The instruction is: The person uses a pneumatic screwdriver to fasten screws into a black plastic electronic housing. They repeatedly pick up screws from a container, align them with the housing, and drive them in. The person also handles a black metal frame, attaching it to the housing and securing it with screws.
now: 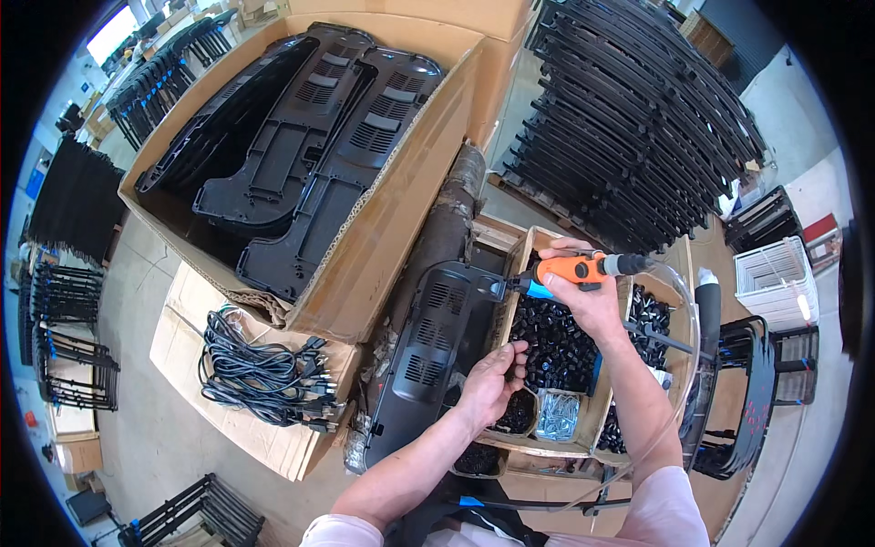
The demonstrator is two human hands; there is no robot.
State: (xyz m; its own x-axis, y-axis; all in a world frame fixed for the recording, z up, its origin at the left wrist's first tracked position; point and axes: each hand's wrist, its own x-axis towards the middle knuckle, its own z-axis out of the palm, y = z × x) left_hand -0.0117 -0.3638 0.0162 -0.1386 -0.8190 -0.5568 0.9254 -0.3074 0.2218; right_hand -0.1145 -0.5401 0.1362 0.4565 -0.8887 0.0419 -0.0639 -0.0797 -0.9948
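My right hand (588, 296) grips an orange and grey pneumatic screwdriver (576, 270), held level with its tip pointing left at the upper right edge of a black plastic panel (436, 351). A clear air hose (685, 365) runs from the tool's back down past my right arm. My left hand (490, 383) rests on the panel's right edge, fingers curled against it, just above a wooden tray (591, 424). The panel lies lengthwise in front of me, with slotted vents on its face.
The wooden tray holds small black parts (556, 342) and a bag of screws (557, 415). A large cardboard box (392, 219) of black panels stands at the left, black cables (260, 374) lie on cardboard below it, and stacked black frames (638, 128) fill the upper right.
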